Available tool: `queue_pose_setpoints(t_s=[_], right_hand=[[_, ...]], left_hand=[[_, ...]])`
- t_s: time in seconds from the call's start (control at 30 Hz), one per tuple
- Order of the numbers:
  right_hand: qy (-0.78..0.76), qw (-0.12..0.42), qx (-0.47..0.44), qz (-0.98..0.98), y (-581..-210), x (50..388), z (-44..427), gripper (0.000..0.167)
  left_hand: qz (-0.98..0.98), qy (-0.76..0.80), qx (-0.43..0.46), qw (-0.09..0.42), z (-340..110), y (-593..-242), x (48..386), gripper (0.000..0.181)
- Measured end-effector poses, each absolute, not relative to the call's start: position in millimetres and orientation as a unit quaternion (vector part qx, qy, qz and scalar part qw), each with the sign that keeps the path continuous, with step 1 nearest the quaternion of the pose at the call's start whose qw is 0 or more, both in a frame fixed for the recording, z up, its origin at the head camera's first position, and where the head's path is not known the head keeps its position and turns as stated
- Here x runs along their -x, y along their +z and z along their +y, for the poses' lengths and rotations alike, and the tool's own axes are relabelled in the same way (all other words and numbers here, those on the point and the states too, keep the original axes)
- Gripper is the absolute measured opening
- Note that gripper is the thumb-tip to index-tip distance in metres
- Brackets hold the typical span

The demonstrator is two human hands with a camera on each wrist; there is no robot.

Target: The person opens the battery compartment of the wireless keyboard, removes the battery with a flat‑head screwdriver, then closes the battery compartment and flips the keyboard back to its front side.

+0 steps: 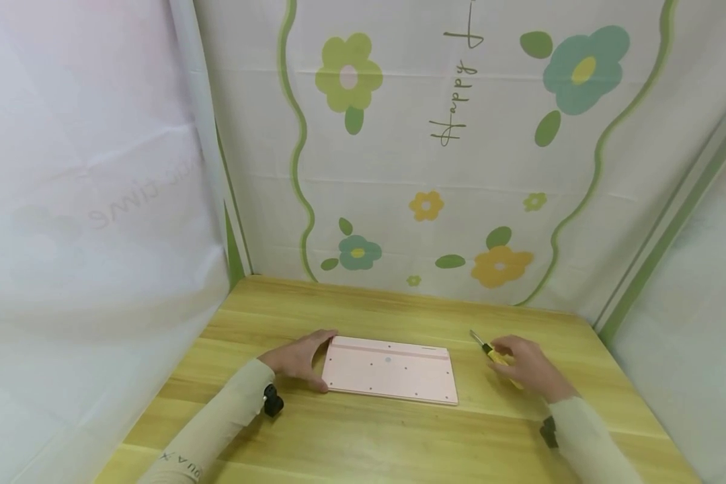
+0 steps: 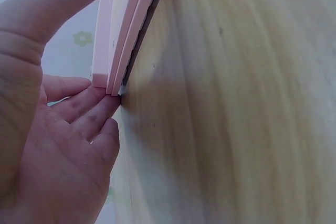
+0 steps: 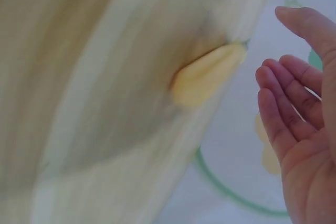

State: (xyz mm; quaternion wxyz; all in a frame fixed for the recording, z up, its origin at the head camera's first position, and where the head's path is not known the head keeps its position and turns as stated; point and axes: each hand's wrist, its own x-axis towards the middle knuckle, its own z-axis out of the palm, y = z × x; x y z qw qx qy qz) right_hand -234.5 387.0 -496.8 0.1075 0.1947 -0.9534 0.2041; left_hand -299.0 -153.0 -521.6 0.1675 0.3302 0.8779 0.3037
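Keyboard (image 1: 392, 374), one, pink, lying flat with its screw-dotted underside up at the middle of the wooden desk (image 1: 363, 440); a small round pale spot sits near its centre, and dark keys show beneath from the left wrist. Left hand (image 1: 295, 358), at the keyboard's left end: grip clamped across that end, thumb at the near corner, fingertips at the far one. Screwdriver (image 1: 493, 357), one, yellow handle, black collar, metal shaft, lying on the desk to the right of the keyboard and apart from it. Right hand (image 1: 529, 366), just over the screwdriver: grip apart, thumb spread from the fingers, nothing held. Sleeves (image 1: 218, 420), pale, a black piece at each wrist. Cloth (image 1: 387, 161), white, hanging behind the desk, printed with green, blue and orange flowers.
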Motion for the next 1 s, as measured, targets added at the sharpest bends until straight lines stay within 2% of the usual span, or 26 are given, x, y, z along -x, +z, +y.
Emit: queue_pose_setpoints(t_s=[0.4, 0.67, 1.0], right_hand=[[0.203, 0.135, -0.329, -0.912, -495, 265, 318, 0.035], [0.198, 0.073, -0.338, -0.917, -487, 277, 283, 0.027], [0.198, 0.033, -0.332, -0.922, -488, 283, 267, 0.016]], left_hand=[[0.883, 0.298, -0.323, 0.168, -152, -517, 296, 0.127], [0.884, 0.293, -0.323, 0.171, -151, -515, 294, 0.127], [0.882, 0.303, -0.315, 0.177, -151, -513, 294, 0.127]])
